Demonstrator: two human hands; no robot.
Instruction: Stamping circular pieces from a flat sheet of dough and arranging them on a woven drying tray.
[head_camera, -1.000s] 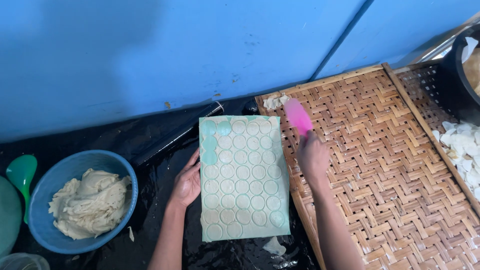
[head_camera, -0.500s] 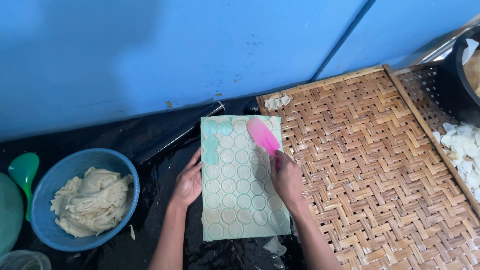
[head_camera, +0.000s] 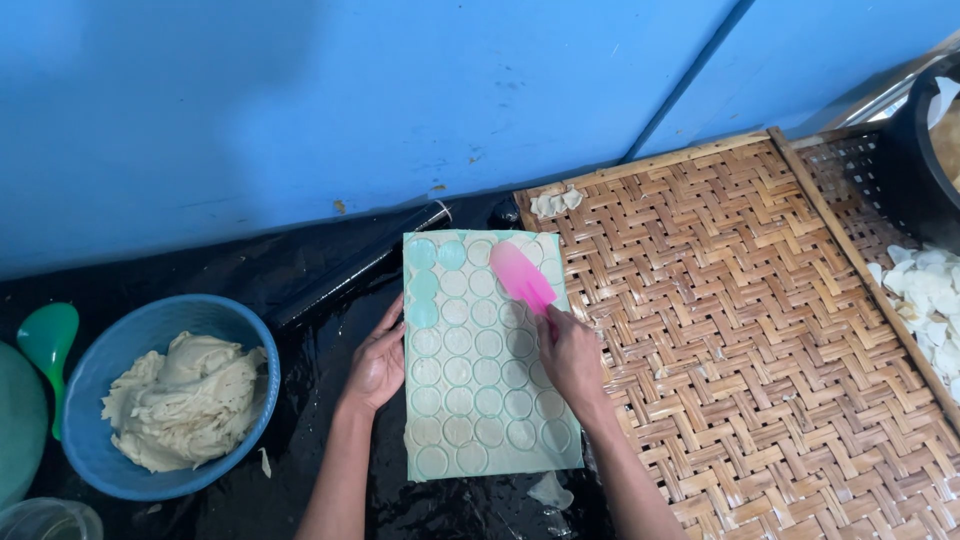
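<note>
The right hand (head_camera: 570, 355) grips a pink spatula (head_camera: 522, 277) on the round-holed mould sheet (head_camera: 487, 360), while the left hand (head_camera: 377, 362) rests flat, fingers unclenched, at the sheet's edge.

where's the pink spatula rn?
Head view, centre: the pink spatula is in the right hand, its blade on the upper right of the green mould sheet, beside the woven bamboo tray.

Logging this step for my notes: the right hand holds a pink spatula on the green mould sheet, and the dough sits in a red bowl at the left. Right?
Not quite. The bowl holding the dough is blue, not red, as the head view shows. The rest stands: the right hand holds the pink spatula on the green mould sheet.
</note>
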